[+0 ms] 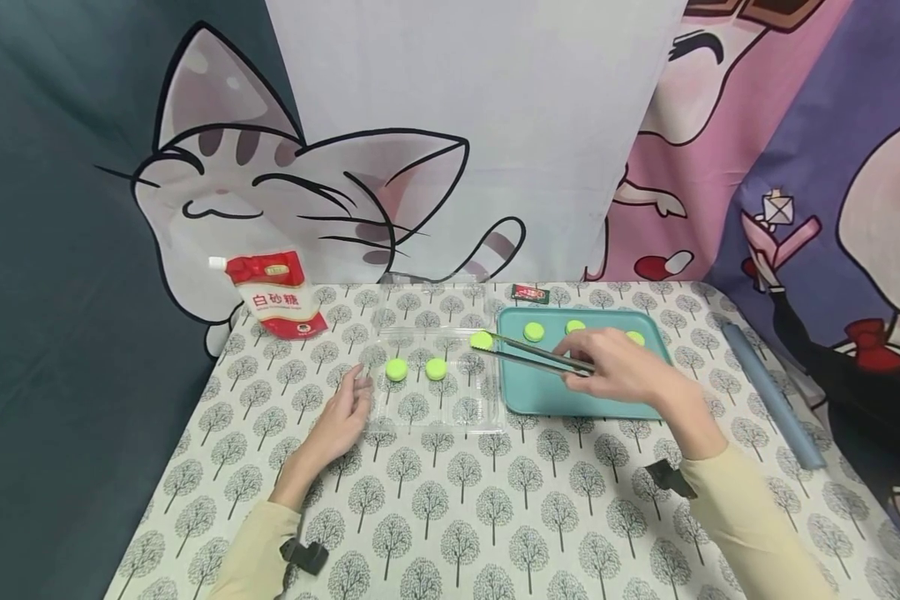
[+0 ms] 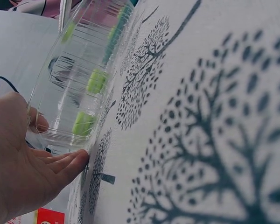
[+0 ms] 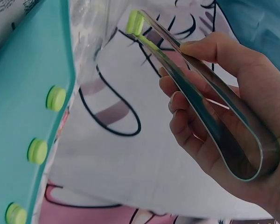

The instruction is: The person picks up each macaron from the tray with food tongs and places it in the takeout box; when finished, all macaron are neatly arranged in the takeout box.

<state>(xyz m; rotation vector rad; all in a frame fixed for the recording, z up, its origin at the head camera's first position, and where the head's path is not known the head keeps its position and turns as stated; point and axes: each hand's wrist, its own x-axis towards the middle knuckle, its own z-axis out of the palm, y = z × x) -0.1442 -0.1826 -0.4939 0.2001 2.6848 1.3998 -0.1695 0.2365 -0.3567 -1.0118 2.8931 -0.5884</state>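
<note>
My right hand (image 1: 607, 364) grips metal tongs (image 1: 528, 361), whose tips pinch a bright green macaron (image 1: 482, 340) above the right side of a clear plastic container (image 1: 435, 430). The container stands open, its lid (image 1: 435, 302) folded back behind it. Two more macarons (image 1: 396, 369) sit inside, side by side towards the left. At the container's left wall is my left hand (image 1: 342, 412), its thumb at the rim and its fingers fairly straight along the outside, low by the tablecloth. On the teal tray (image 1: 528, 400) lie several macarons (image 3: 56, 98), partly hidden by my right hand in the head view.
A red and white sugar pouch (image 1: 276, 296) lies at the back left. Behind the tray is a small red and green packet (image 1: 530, 293). A grey-blue roll (image 1: 772, 396) lies along the table's right edge. A cartoon-printed curtain (image 1: 480, 125) hangs behind the tree-patterned tablecloth (image 1: 465, 517).
</note>
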